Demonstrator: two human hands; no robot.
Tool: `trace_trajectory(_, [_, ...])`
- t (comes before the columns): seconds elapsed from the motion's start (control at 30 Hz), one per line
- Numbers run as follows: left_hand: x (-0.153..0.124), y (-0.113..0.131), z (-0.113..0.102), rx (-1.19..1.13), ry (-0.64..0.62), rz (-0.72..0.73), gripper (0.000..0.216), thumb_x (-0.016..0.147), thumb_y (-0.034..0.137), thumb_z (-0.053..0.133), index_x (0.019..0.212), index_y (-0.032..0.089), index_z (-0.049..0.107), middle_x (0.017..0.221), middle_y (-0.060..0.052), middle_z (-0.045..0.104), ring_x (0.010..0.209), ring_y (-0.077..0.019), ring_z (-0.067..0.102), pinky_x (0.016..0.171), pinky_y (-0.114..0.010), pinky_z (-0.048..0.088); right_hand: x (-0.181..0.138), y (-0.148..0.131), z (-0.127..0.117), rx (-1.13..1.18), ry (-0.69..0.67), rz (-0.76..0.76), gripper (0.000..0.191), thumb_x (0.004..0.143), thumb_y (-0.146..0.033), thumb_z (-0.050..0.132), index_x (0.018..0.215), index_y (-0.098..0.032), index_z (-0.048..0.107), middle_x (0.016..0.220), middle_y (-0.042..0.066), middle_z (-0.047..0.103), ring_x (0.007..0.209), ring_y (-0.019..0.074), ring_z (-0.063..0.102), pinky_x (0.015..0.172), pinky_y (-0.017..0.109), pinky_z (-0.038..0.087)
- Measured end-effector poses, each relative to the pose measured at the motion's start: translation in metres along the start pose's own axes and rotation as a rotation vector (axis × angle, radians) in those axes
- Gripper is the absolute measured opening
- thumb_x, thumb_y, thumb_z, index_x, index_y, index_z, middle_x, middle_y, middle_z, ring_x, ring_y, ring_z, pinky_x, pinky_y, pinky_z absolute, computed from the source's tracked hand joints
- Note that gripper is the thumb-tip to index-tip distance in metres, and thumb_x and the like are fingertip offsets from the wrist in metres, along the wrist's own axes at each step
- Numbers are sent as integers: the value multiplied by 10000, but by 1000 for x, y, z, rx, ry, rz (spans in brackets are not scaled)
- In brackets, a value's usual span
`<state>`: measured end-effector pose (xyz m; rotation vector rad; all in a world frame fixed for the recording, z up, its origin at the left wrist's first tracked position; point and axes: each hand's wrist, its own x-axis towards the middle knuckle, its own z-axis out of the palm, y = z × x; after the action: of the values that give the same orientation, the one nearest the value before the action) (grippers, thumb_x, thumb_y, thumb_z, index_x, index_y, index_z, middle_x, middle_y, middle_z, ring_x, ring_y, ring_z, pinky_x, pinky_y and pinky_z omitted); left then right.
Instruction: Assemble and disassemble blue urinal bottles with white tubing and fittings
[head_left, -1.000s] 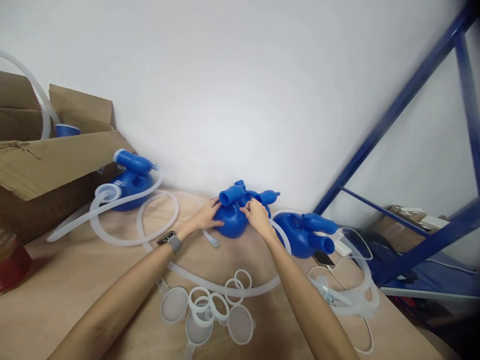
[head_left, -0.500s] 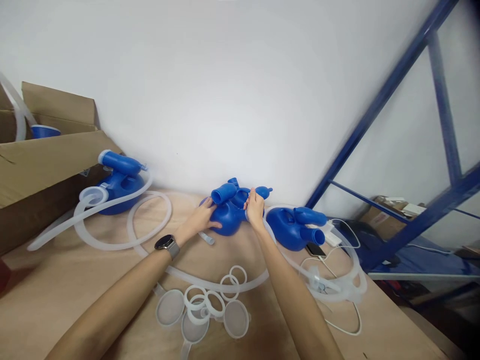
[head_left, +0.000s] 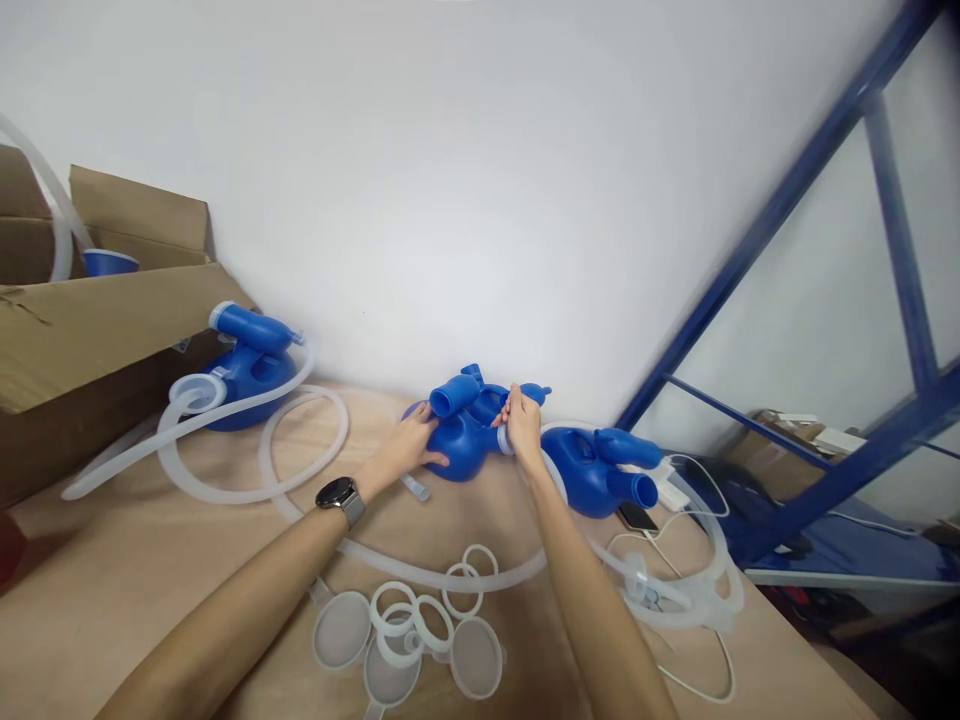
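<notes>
A rounded blue plastic bottle (head_left: 459,452) with a side neck lies near the wall, and a loose wide-mouthed blue funnel piece (head_left: 452,397) rests against its top. My left hand (head_left: 409,442) grips the bottle's left side, thumb low and fingers above. At the bottle's right-hand neck, my right hand (head_left: 524,428) is closed around a white ring cap (head_left: 505,440), fingertips curled and partly hidden. Beside that wrist a translucent hose (head_left: 556,475) bends down. Behind the right hand shows another blue funnel piece (head_left: 537,392).
Another blue bottle (head_left: 581,470) stands to the right, near a phone (head_left: 637,517) and cables. At left, a hosed blue bottle (head_left: 251,375) sits by a cardboard box (head_left: 112,320). White rings (head_left: 433,624) and strapped lids (head_left: 341,630) lie in front. A blue metal frame (head_left: 750,240) rises right.
The view has shifted slightly, moving everything a little right and down. My right hand has turned at the neck, leaving more of the white ring cap visible. My left hand keeps its hold.
</notes>
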<state>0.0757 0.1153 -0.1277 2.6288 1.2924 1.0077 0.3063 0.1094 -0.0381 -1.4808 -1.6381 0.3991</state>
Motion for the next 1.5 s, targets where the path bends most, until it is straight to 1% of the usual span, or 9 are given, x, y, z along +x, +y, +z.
trace_trajectory(0.2, [1, -3, 4, -14, 5, -2, 701, 783, 551, 864, 1327, 159, 658, 1487, -224, 533, 1395, -447, 481, 1145, -590, 451, -41, 9, -52, -225, -97, -231, 459, 989, -491, 575, 1360, -222, 609, 1353, 104, 666, 1298, 264, 602, 1165, 424, 442])
trace_trajectory(0.3, [2, -6, 7, -15, 3, 7, 675, 785, 603, 841, 1270, 161, 682, 1482, -224, 537, 1419, -447, 458, 1168, -594, 427, -74, 27, -63, -638, -136, -468, 349, 1019, -359, 530, 1295, -211, 684, 1377, 141, 641, 1342, 320, 532, 1161, 487, 422])
trace_trajectory(0.5, [4, -10, 7, -3, 1, 34, 701, 812, 659, 789, 1277, 148, 669, 1468, -229, 545, 1443, -423, 434, 1198, -574, 397, -81, 29, -51, -993, -180, -523, 687, 988, -264, 549, 1639, -155, 359, 1662, 204, 376, 1538, 402, 322, 1239, 576, 309])
trace_trajectory(0.7, [1, -5, 3, 63, -2, 28, 735, 782, 660, 806, 1292, 153, 656, 1465, -228, 549, 1441, -443, 436, 1176, -576, 422, -48, 0, -35, -1115, -353, -447, 688, 931, -84, 470, 1612, -68, 378, 1398, 275, 605, 1240, 363, 611, 998, 468, 555])
trace_trajectory(0.87, [-3, 3, 6, 145, -25, -21, 848, 700, 693, 866, 1276, 121, 619, 1505, -281, 510, 1485, -504, 364, 1181, -638, 391, -46, -7, -33, -1164, -437, -449, 755, 856, 66, 368, 1607, -2, 352, 1398, 309, 581, 1181, 357, 662, 939, 430, 591])
trace_trajectory(1.1, [-4, 11, 3, 207, -74, -62, 809, 727, 597, 900, 1282, 92, 600, 1533, -310, 489, 1500, -512, 355, 1153, -640, 425, -37, -14, -45, -1175, -577, -464, 773, 872, -37, 583, 1603, -31, 330, 1360, 280, 607, 1151, 367, 699, 933, 435, 601])
trace_trajectory(1.27, [-4, 15, -2, 236, -107, -76, 866, 705, 568, 926, 1320, 59, 591, 1517, -304, 515, 1507, -509, 350, 1146, -598, 459, -22, -28, -58, -1124, -633, -467, 659, 868, -48, 648, 1508, -123, 505, 1275, 207, 681, 1124, 322, 729, 953, 382, 581])
trace_trajectory(1.4, [-3, 16, -6, 250, -130, -82, 821, 732, 557, 909, 1329, 85, 601, 1511, -278, 536, 1515, -482, 353, 1162, -570, 451, -11, -34, -86, -1019, -571, -426, 696, 855, -286, 798, 1492, -175, 543, 1382, 168, 650, 1196, 312, 701, 1015, 368, 557])
trace_trajectory(1.5, [-1, 13, -12, 258, -144, -87, 792, 742, 491, 914, 1349, 90, 600, 1502, -263, 551, 1490, -480, 388, 1143, -561, 467, -22, -27, -113, -943, -433, -353, 754, 913, -435, 735, 1553, -137, 467, 1458, 192, 604, 1314, 312, 635, 1106, 394, 516])
